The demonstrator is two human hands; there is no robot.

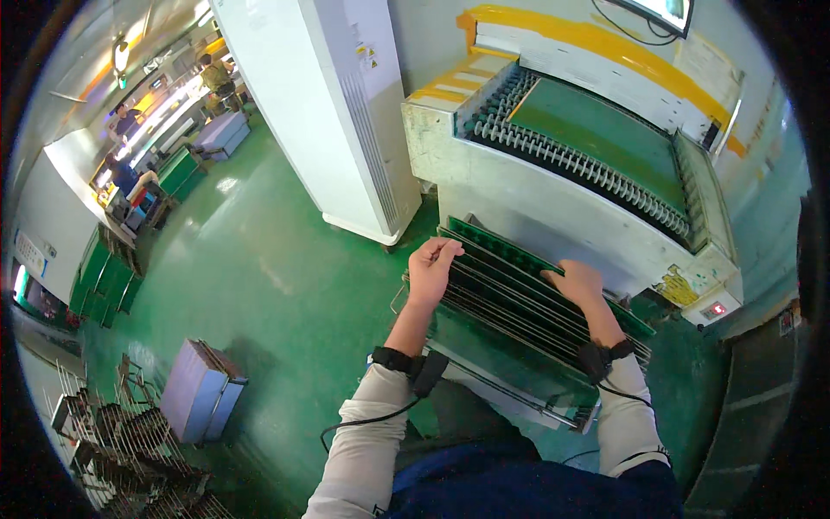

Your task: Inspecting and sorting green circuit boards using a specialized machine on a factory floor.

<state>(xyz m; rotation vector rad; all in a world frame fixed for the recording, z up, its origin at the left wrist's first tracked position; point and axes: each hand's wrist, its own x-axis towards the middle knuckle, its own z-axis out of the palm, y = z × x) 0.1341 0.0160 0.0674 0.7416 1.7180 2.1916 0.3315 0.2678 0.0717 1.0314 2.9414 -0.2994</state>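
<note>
In front of me a wheeled-looking metal rack [553, 410] holds several thin green panels standing on edge, like circuit boards. My left hand [430, 270] is closed, its thumb and forefinger pinched at the upper left corner of a green panel [510, 258] toward the far side of the row. Farther right, my right hand [577, 284] grips the top edge of the panels there, thumb pointing left; its other fingers are partly hidden. Both wrists carry black straps with cables.
Beyond the rack stands a roller conveyor machine [553, 173] with a flat green panel [596, 138] on its rollers. A tall white cabinet [320, 112] stands to its left. Purple-grey boxes [201, 394] and metal racks [130, 441] are at lower left. People [130, 177] sit at far-left benches.
</note>
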